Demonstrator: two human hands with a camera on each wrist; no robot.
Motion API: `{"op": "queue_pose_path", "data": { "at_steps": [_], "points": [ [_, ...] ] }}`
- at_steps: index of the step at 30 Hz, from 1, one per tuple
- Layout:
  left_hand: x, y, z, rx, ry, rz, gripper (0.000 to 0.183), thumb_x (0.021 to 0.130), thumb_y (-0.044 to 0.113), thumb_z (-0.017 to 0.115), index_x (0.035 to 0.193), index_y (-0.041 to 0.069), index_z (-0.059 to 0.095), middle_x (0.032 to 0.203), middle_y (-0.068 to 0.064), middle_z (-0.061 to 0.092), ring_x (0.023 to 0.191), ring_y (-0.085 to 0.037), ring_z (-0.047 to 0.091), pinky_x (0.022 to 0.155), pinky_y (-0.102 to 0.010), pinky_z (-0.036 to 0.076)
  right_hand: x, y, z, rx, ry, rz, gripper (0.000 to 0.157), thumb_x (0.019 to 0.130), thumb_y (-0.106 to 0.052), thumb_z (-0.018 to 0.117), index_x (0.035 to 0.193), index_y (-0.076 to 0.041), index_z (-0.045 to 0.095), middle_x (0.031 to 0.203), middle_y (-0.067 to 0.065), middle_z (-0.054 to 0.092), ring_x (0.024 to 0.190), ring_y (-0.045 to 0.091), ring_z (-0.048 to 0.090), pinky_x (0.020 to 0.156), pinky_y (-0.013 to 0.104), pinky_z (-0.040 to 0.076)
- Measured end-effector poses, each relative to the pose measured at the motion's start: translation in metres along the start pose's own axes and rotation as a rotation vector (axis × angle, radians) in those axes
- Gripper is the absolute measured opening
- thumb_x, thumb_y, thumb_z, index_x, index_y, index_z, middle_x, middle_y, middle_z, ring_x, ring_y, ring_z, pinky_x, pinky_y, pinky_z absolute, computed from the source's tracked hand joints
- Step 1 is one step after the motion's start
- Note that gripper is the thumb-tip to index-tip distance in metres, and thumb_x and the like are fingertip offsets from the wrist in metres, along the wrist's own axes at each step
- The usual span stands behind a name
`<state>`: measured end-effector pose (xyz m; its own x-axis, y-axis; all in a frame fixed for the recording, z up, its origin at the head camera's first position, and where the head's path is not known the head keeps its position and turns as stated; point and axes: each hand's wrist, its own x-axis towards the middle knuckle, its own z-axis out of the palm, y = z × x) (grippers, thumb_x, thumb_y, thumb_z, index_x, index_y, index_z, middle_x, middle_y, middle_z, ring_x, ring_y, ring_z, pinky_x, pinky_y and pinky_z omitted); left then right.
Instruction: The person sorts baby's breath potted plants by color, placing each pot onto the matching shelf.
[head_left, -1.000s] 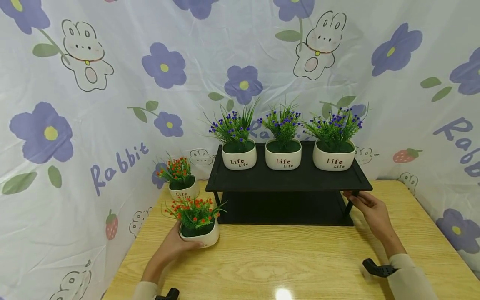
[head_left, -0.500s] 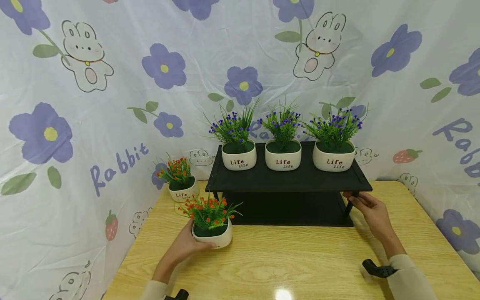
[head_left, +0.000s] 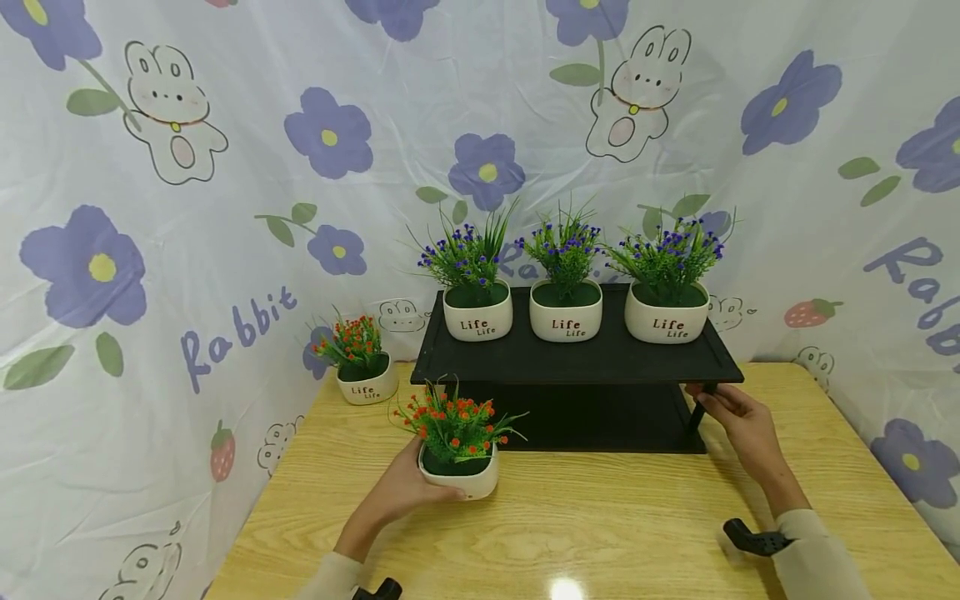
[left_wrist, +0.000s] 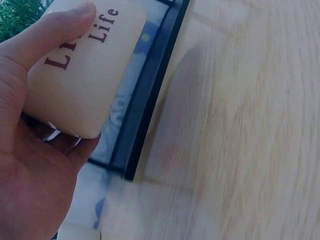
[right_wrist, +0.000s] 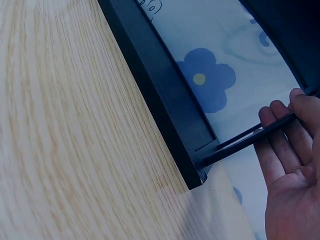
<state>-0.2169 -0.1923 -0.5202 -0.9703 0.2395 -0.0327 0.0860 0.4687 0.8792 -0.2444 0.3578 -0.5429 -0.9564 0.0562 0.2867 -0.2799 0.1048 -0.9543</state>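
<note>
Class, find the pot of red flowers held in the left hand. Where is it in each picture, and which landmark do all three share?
Head: below the middle, slightly left, the pot of red flowers is in the left hand.
Left wrist: upper left, its "Life" lettering towards the camera, red flowers out of sight.
Right wrist: not in this picture.
Shared landmark: the black shelf, partly visible in both wrist views.

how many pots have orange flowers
2: one orange-flowered pot in the left hand, in front of the black shelf; another orange-flowered pot at the wooden table's back left.
</note>
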Motion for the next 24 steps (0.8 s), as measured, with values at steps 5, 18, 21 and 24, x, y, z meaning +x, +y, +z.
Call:
{"op": "queue_pose_path", "data": {
  "at_steps": [5,18,21,24],
  "points": [
    [0.007,0.009,0.012,-0.04,-0.093,0.104,0.117,0.069,0.03,0.103,0.166,0.03,0.036,0.158,-0.001,0.056,0.142,-0.026,0.057,0.12,-0.054,0.044,0.0,0.0,0.001,-0.004,0.008,0.005,0.041,0.108,-0.02,0.065,0.145,-0.001,0.063,0.126,-0.014,0.077,0.119,-0.007,0.068,0.099,0.01,0.055],
    [0.02,0.031,0.044,-0.018,-0.155,0.174,0.114,0.071,0.039,0.102,0.165,0.028,0.037,0.159,-0.001,0.053,0.14,-0.026,0.059,0.117,-0.053,0.05,0.001,0.0,0.002,-0.024,0.02,0.019,0.043,0.108,-0.022,0.066,0.146,-0.003,0.063,0.126,-0.015,0.076,0.118,-0.008,0.068,0.098,0.008,0.054],
    [0.024,0.036,0.052,-0.032,-0.177,0.195,0.111,0.073,0.038,0.101,0.164,0.027,0.038,0.157,-0.001,0.054,0.138,-0.025,0.06,0.115,-0.051,0.051,0.0,0.001,0.002,-0.018,0.016,0.017,0.042,0.108,-0.022,0.065,0.146,-0.004,0.063,0.126,-0.015,0.077,0.119,-0.008,0.068,0.098,0.008,0.054],
    [0.028,0.041,0.061,-0.04,-0.192,0.201,0.108,0.073,0.038,0.1,0.162,0.025,0.04,0.154,-0.001,0.056,0.135,-0.024,0.062,0.112,-0.048,0.053,0.0,0.002,0.0,-0.002,0.006,0.007,0.042,0.109,-0.021,0.064,0.147,-0.003,0.062,0.127,-0.014,0.077,0.119,-0.008,0.068,0.1,0.01,0.054]
  ]
}}
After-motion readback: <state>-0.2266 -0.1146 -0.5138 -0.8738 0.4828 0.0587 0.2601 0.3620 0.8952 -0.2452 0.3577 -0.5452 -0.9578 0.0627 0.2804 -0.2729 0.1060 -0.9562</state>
